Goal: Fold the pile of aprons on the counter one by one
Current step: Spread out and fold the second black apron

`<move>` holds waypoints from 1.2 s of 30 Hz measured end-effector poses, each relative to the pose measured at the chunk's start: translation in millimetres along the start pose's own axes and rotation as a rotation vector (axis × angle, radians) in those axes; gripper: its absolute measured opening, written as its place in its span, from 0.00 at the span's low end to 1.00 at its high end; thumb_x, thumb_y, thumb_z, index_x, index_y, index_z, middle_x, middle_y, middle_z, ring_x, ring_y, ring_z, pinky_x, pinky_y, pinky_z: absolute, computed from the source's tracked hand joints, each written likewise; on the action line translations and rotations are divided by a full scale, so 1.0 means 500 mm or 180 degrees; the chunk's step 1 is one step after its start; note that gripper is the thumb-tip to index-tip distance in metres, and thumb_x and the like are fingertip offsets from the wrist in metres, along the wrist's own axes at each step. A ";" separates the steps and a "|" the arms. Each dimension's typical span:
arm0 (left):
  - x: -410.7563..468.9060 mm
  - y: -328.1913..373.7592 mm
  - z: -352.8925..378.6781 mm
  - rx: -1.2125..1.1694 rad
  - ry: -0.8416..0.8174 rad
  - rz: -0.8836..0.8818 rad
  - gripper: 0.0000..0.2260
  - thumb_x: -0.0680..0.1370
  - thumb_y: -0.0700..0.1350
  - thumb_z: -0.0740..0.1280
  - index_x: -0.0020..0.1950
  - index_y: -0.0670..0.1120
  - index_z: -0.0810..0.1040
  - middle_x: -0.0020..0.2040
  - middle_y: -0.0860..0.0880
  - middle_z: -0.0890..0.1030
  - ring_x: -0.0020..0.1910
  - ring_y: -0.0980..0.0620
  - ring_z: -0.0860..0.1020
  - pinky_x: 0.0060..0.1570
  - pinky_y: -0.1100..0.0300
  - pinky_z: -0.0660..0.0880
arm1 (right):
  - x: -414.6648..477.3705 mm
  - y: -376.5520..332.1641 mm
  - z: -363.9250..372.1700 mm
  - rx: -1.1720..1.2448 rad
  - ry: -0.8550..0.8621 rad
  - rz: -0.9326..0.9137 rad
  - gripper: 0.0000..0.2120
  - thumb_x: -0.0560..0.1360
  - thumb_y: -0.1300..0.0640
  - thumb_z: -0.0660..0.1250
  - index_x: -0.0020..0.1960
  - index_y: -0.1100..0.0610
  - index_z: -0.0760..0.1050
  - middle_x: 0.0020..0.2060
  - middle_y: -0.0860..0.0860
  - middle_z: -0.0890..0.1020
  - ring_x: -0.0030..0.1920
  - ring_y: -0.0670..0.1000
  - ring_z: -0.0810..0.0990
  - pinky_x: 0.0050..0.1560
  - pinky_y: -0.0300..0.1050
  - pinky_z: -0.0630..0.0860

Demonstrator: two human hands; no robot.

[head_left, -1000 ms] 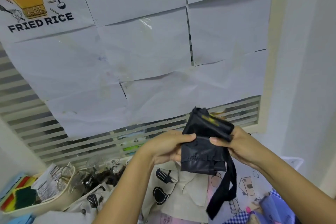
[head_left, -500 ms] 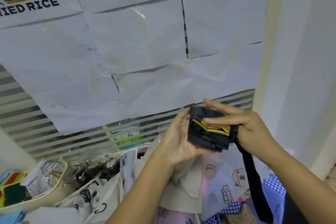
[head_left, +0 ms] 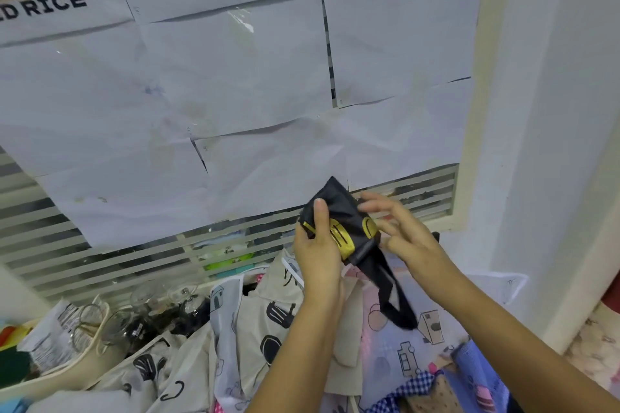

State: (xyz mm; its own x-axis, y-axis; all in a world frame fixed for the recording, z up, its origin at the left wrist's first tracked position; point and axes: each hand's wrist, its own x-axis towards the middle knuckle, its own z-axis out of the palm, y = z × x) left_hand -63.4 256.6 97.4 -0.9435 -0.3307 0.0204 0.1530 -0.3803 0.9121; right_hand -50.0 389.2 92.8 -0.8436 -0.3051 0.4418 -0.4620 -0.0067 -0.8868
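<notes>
The folded apron sat at centre right between the left hand and right hand, above the apron pile along the bottom; a tray lay lower left.

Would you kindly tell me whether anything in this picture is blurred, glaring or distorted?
Head view: light is soft and even; the right hand is motion-smeared at its fingers, while the left hand and black apron look fairly sharp; clear tape on the paper sheets glints; the wide lens bends the window frame at right.
</notes>
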 end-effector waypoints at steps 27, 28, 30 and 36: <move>0.093 0.040 0.020 0.1312 0.0621 0.1415 0.14 0.78 0.53 0.66 0.43 0.42 0.74 0.36 0.50 0.75 0.32 0.57 0.72 0.30 0.68 0.69 | 0.020 -0.005 0.056 -0.1640 0.0133 0.0913 0.14 0.79 0.57 0.63 0.36 0.45 0.72 0.28 0.45 0.73 0.31 0.39 0.71 0.35 0.33 0.68; 0.090 0.037 0.020 0.1464 0.0583 0.1582 0.14 0.78 0.52 0.66 0.43 0.41 0.73 0.34 0.51 0.74 0.31 0.57 0.70 0.30 0.68 0.68 | 0.022 -0.006 0.055 -0.1577 0.0045 0.1036 0.13 0.80 0.57 0.61 0.37 0.48 0.71 0.29 0.45 0.72 0.30 0.40 0.70 0.36 0.33 0.67; 0.086 0.030 0.018 0.1722 0.0545 0.1783 0.14 0.77 0.52 0.66 0.42 0.42 0.71 0.33 0.53 0.72 0.30 0.59 0.68 0.29 0.69 0.66 | 0.028 -0.015 0.051 -0.1149 -0.0138 0.1364 0.11 0.81 0.56 0.59 0.41 0.54 0.72 0.33 0.50 0.74 0.34 0.43 0.72 0.40 0.40 0.70; 0.085 0.021 0.003 0.2074 0.0406 0.2115 0.19 0.74 0.60 0.62 0.42 0.43 0.70 0.33 0.53 0.72 0.30 0.57 0.68 0.29 0.69 0.65 | 0.045 -0.053 0.021 0.0253 -0.0803 0.1866 0.07 0.77 0.66 0.64 0.42 0.59 0.78 0.35 0.51 0.81 0.38 0.47 0.80 0.48 0.36 0.78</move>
State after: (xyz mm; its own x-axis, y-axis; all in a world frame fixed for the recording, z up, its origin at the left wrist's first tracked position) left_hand -102.6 239.9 108.4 -0.6766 -0.4131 0.6096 0.4178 0.4663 0.7797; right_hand -53.7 372.5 124.8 -0.8553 -0.4940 -0.1563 0.0863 0.1616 -0.9831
